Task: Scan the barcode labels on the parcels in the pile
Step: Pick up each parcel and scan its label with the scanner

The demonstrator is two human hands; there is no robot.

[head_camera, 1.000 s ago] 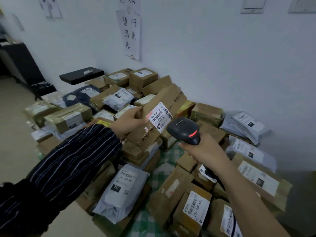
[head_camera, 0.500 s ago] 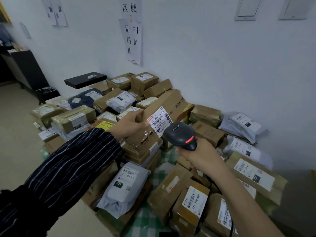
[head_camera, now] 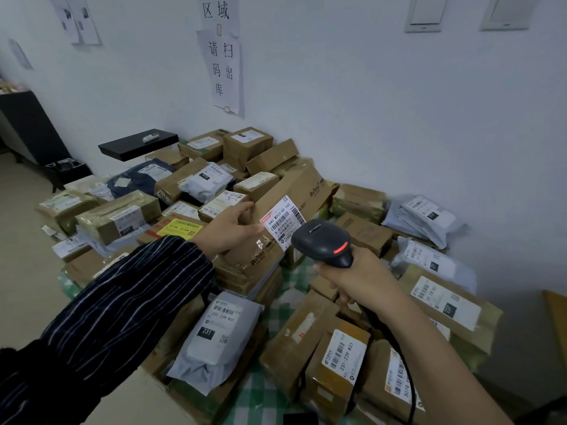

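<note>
This is a courier depot's storage corner, a parcel pick-up room rather than a home. Cardboard boxes (head_camera: pixel 363 233) and grey mailer bags (head_camera: pixel 214 348) lie heaped on a green checked cloth (head_camera: pixel 294 280) on the floor (head_camera: pixel 24 271) against a white wall (head_camera: pixel 368 118), and most carry a printed barcode label (head_camera: pixel 343 354). Paper notices (head_camera: pixel 224 69) taped to the far wall read 区域 and 请扫码出库, an instruction to scan goods out. Near right, the right hand (head_camera: pixel 359 277) grips a black handheld scanner (head_camera: pixel 322 243) with a red light, close to the white label (head_camera: pixel 282 220) of a long brown box (head_camera: pixel 294 191) that the left hand (head_camera: pixel 227 228) holds tilted.
</note>
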